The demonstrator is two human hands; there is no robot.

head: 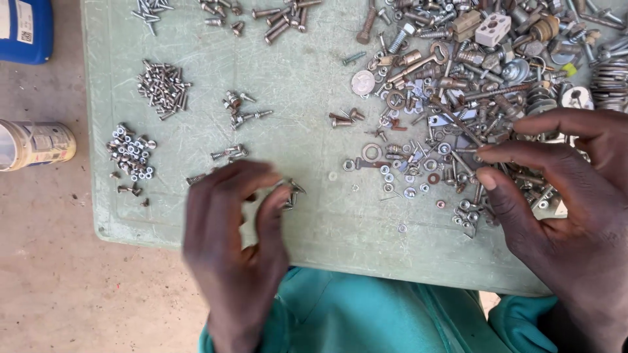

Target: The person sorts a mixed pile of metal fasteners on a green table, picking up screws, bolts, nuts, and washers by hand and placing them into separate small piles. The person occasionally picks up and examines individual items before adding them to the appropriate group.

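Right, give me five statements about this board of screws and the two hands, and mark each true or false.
1. The left hand rests at a small cluster of screws. True.
2. The right hand lies flat on bare concrete. False: its fingers reach into the mixed hardware heap.
3. The sorted piles sit left of the heap. True.
4. The green board is round. False: it has straight edges.
5. A blue container stands on the board. False: it stands off it, on the floor.
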